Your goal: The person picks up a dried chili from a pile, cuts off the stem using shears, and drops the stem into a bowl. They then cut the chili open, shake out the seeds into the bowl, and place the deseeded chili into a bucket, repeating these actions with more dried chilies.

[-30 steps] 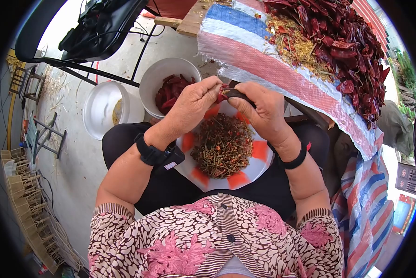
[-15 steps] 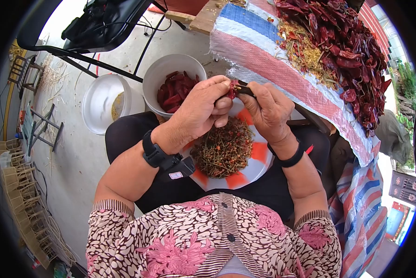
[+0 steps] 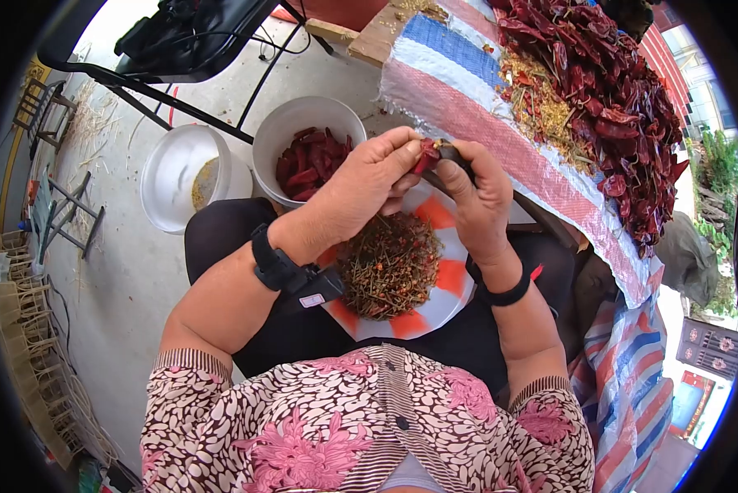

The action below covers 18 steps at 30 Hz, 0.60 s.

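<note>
Between my two hands is a dark red dried chili (image 3: pixel 425 156). My left hand (image 3: pixel 377 174) pinches it between thumb and fingertips. My right hand (image 3: pixel 477 185) is closed round a small dark tool (image 3: pixel 455 156), whose end meets the top of the chili. Below the hands, a white and orange basin (image 3: pixel 451 278) rests on my lap and holds a heap of chili stems and bits (image 3: pixel 389 267). Just left of my left hand is a white bucket (image 3: pixel 266 144) with red chilies (image 3: pixel 313 160) inside.
A big pile of dried chilies (image 3: pixel 615 123) lies on a striped woven sheet (image 3: pixel 468 111) at upper right, with yellow seeds (image 3: pixel 541 103) beside it. Left are a white tub (image 3: pixel 165 177), a black folding chair (image 3: pixel 213 49) and a small stool (image 3: pixel 73 214).
The dark tool in my right hand has turned and now sits higher, against the chili's top. More of the red chili shows between my hands. The view has shifted slightly.
</note>
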Tool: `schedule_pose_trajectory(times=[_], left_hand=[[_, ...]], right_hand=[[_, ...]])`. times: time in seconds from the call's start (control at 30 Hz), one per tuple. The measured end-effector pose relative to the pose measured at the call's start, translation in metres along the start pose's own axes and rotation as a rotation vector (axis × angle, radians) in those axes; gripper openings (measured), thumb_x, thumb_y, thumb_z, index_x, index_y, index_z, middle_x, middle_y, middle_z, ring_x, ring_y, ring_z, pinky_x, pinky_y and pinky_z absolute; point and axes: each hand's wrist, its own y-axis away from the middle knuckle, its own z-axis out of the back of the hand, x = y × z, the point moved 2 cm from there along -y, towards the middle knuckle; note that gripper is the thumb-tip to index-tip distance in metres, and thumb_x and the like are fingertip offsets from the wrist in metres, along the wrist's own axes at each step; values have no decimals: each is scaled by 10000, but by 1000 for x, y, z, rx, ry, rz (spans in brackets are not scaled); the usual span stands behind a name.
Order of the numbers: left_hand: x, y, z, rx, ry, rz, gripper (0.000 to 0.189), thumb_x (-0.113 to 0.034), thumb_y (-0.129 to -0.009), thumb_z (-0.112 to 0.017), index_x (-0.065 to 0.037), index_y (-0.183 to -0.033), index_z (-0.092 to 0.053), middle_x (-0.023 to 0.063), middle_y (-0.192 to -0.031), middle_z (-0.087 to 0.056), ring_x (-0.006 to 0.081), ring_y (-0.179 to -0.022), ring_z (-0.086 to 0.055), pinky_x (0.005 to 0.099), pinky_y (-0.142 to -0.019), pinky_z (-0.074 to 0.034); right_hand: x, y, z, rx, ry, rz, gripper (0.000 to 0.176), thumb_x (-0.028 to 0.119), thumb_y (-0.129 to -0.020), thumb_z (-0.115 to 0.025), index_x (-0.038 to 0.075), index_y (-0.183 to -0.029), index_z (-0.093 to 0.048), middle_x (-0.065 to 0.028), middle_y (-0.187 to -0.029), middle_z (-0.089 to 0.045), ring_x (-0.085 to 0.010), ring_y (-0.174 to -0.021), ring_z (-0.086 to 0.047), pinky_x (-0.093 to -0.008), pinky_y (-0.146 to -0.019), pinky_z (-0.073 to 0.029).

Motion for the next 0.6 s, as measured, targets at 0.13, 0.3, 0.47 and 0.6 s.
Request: schedule_pose_trajectory(times=[0.13,0.3,0.47,0.6], left_hand=[[-3,3,10,121,-98,16,177,-258,-1008,-458,-107,-1076,-519,-98,-671,-334,2,-564,-274,157,-458,-224],[-2,5,17,278,-33,41,184,-256,-996,-492,-100,-1088,-525,-95,-672,-335,1,-553,-267,164,-457,-208],[-8,3,12,361,-17,52,186,-256,-996,-492,-96,-1086,-527,-85,-684,-388,1,-545,-272,162,-461,-214],[-4,0,6,313,91,47,228,-296,-973,-534,-93,-1078,-526,-73,-722,-434,4,-576,-313,162,-478,-259]], right_hand=[[8,6,13,292,-447,-565,219,252,-934,-602,35,-961,-616,55,-764,-526,-11,-545,-395,-188,-447,-270],[15,16,7,360,-906,-784,231,283,-954,-558,53,-971,-576,26,-733,-485,-14,-516,-333,-169,-445,-237],[18,28,1,399,-1284,-822,252,307,-967,-524,57,-942,-548,22,-686,-436,-31,-492,-318,-175,-433,-230],[18,29,5,358,-1199,-812,254,312,-970,-521,61,-943,-550,28,-686,-441,-28,-496,-325,-171,-435,-229]])
